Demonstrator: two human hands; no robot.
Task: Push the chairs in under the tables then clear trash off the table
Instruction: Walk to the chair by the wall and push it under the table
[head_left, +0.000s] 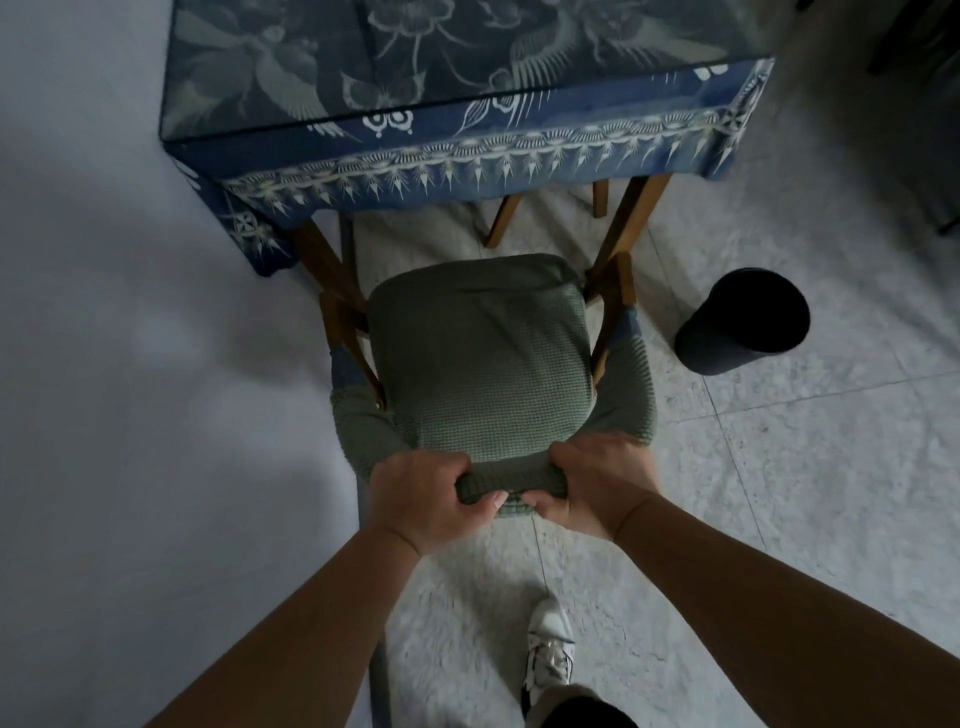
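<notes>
Dark round bin (743, 321) on the speckled tile floor (810, 493), white shoe (549, 647) nearer.

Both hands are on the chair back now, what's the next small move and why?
Probably push it straight ahead. The left hand and right hand both grip the top of the chair, whose seat lies almost wholly outside the table, and its front lines up between the table's wooden legs.
</notes>
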